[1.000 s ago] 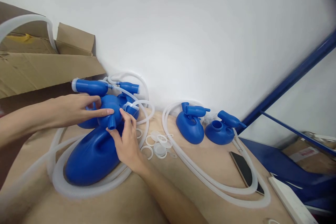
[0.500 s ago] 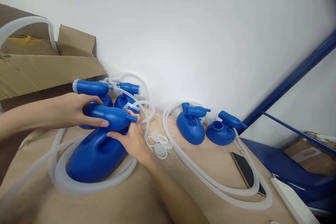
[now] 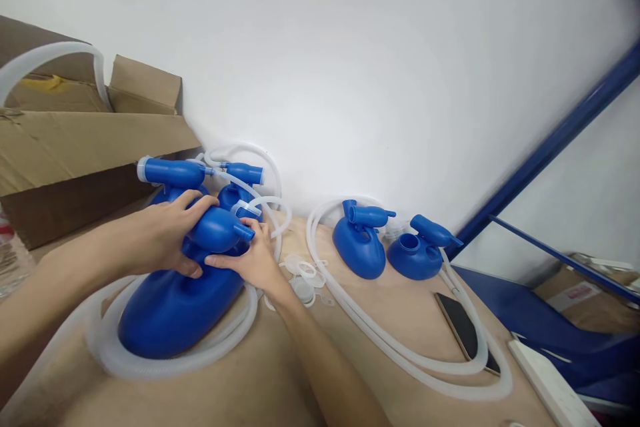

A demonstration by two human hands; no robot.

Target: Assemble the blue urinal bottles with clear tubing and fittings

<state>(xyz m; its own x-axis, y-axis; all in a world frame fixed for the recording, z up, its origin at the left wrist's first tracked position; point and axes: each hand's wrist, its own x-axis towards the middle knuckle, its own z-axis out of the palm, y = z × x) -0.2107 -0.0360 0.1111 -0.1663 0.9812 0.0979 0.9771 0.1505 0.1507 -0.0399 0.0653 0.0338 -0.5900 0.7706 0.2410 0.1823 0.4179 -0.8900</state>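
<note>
A large blue bottle (image 3: 173, 313) lies on the tan table, with a white hose (image 3: 107, 347) looped around its base. On top of the bottle sits a blue spouted piece (image 3: 213, 230), its narrow spout pointing right. My left hand (image 3: 175, 233) is wrapped round the left side of this piece, thumb low against the bottle. From the right, my right hand (image 3: 255, 257) grips near the joint between piece and bottle, thumb in front and fingers behind the spout. The joint itself is partly hidden by my fingers.
Behind are more blue bottles (image 3: 173, 173) with hoses. Loose clear caps and rings (image 3: 303, 287) lie at the middle. Two blue bottles (image 3: 359, 250) stand right, near a phone (image 3: 463, 327) under a hose. An open cardboard box (image 3: 90, 147) is at the left.
The blue spouted piece has turned so its spout points more toward me and down. My left hand has shifted its grip, thumb lower. The view has moved slightly.
</note>
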